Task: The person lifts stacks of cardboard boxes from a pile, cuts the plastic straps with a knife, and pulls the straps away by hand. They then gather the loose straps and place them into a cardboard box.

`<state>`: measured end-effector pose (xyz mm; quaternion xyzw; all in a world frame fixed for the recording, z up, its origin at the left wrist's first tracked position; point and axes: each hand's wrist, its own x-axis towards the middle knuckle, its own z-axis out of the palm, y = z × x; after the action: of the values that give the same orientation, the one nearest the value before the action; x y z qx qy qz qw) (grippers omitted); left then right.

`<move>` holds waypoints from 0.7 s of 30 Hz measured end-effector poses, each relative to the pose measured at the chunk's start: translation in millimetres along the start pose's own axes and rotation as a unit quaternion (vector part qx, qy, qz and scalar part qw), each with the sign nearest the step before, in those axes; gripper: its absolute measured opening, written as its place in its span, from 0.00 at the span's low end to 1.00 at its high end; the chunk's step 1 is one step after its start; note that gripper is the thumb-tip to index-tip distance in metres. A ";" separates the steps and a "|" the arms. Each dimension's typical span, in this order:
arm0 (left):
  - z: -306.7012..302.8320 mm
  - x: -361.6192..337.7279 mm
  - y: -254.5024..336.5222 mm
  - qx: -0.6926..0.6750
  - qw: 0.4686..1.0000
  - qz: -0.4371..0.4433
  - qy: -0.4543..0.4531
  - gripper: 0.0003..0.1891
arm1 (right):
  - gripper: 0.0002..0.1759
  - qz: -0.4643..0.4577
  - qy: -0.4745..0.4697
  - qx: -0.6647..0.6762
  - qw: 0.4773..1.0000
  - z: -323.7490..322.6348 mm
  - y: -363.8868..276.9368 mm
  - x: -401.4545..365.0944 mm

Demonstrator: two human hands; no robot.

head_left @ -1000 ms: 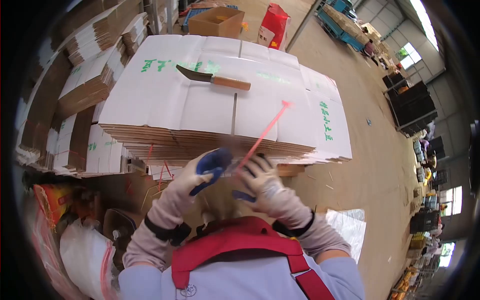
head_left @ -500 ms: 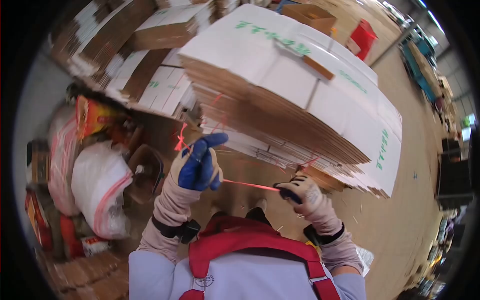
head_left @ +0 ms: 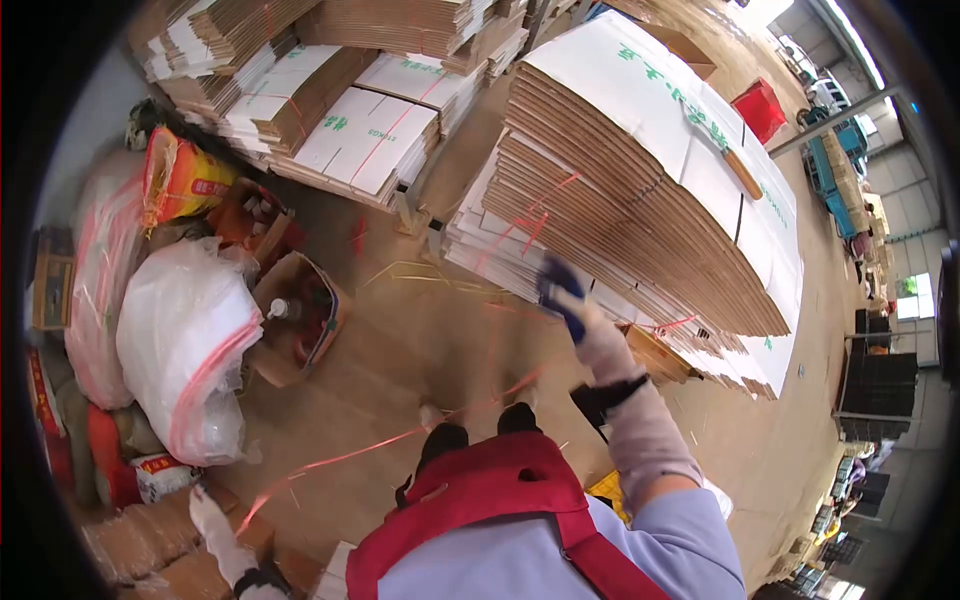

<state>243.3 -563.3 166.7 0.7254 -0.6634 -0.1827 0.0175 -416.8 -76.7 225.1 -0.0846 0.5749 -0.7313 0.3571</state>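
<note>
My right hand (head_left: pixel 565 295), in a glove with dark blue coated fingers, is raised beside the lower layers of a tall stack of flat cardboard boxes (head_left: pixel 630 200). Its fingers are smeared by motion, so I cannot make out a grip. Down at the lower left, my left hand (head_left: pixel 208 510) reaches toward brown wrapped bundles (head_left: pixel 130 540); its fingers are blurred too. A pink plastic twine (head_left: pixel 350 460) runs from near the left forearm across the floor to my feet. More pink twine (head_left: pixel 535 220) hangs against the stack's side. A wooden-handled knife (head_left: pixel 742 172) lies on top.
More flattened boxes (head_left: pixel 365 140) are piled at the back left. Left of me are a white plastic sack (head_left: pixel 185 350), an open carton (head_left: pixel 300 320) with a bottle, and a yellow-red bag (head_left: pixel 190 185). A red object (head_left: pixel 760 110) stands beyond the stack.
My hands have moved apart from the twine stretched between them. The left swung down to the lower left; the right moved up toward the stack. The view shifted, and twine now trails across the floor.
</note>
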 end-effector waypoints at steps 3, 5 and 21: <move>-19.6 -98.3 209.6 -0.010 0.990 0.138 -0.001 0.17 | 0.25 -0.014 0.241 -0.013 0.970 43.2 -18.7 81.8; 52.1 -101.8 286.5 -0.132 0.918 0.375 -0.007 0.16 | 0.20 0.010 0.208 -0.015 0.978 35.6 2.9 114.9; 186.1 -313.5 619.9 -0.009 0.451 0.809 -0.376 0.13 | 0.28 -0.130 0.048 -0.472 0.871 -5.9 -84.3 8.2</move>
<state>-419.6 -293.1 235.0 -0.2788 -0.8911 -0.3474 -0.0871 -461.8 -70.1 296.8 -0.2821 0.8518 -0.4157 0.1486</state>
